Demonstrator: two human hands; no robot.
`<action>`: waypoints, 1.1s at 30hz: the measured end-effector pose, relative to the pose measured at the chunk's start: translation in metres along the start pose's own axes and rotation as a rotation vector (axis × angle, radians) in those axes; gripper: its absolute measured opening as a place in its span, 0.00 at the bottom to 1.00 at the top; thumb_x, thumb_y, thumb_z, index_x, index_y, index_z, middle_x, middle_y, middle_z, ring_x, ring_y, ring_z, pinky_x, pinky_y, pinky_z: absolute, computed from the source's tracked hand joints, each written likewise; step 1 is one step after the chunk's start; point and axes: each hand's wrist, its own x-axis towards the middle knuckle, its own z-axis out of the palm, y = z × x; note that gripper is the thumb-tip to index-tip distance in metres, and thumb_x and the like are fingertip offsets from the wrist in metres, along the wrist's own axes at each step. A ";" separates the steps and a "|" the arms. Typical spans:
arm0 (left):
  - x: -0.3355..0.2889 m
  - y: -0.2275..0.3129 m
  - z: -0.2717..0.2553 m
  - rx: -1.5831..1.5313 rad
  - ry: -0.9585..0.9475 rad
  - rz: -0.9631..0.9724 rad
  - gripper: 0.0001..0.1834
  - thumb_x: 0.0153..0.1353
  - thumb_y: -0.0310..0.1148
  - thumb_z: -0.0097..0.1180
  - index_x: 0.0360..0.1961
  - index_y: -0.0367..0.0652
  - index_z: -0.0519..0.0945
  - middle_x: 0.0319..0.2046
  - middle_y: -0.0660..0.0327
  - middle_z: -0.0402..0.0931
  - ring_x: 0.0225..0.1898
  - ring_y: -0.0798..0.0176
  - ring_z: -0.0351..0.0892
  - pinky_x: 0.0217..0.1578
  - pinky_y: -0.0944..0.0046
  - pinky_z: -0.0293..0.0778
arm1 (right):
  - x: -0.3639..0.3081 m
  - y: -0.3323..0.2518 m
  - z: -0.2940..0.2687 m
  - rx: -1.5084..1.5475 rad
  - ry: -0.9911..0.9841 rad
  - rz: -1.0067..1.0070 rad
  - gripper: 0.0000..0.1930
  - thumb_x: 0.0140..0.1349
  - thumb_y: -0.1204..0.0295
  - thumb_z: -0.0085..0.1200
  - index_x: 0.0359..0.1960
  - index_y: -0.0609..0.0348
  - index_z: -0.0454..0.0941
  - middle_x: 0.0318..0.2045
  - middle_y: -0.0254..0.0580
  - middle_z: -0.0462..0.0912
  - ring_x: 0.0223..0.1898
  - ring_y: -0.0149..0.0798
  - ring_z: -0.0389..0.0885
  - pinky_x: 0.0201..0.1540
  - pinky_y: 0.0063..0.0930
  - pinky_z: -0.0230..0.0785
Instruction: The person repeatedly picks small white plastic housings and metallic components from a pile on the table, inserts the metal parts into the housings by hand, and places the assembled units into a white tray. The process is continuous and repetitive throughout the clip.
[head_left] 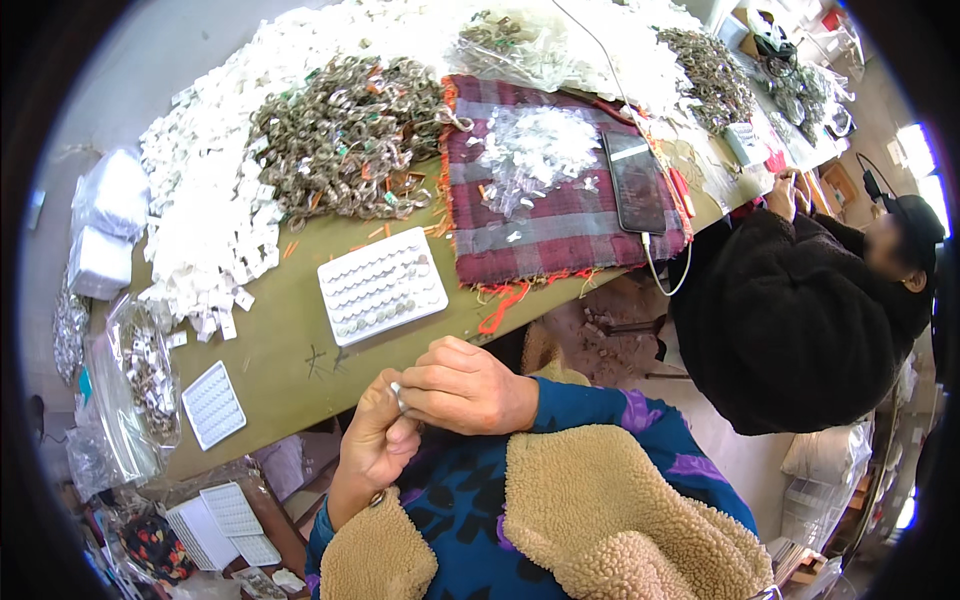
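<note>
My left hand point(377, 440) and my right hand point(468, 388) meet just off the table's near edge, fingers closed. Pinched between their fingertips is a small silvery-white piece point(398, 396), too small to name. Beyond them on the table lies a white tray point(383, 284) with wavy rows of slots; round greyish pieces sit in its nearest row and a few farther back. To its left, a smaller white ridged tray point(213, 405) rests near the edge. A checkered maroon cloth point(520, 255) at the right carries a heap of small clear plastic pieces point(538, 150).
A dark phone point(634, 185) with a white cable lies on the cloth. Behind the tray rise a pile of looped grey-brown pieces point(345, 140) and white tags point(215, 200). Clear bags point(140, 380) stand at the left. A co-worker in black point(790, 310) sits at the right.
</note>
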 end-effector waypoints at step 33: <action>0.007 0.008 -0.014 0.144 -0.051 0.301 0.14 0.71 0.28 0.51 0.54 0.35 0.75 0.40 0.50 0.82 0.35 0.64 0.84 0.37 0.66 0.85 | 0.033 0.002 -0.016 0.291 -0.125 0.681 0.05 0.57 0.84 0.58 0.34 0.64 0.77 0.30 0.46 0.80 0.30 0.40 0.81 0.33 0.30 0.73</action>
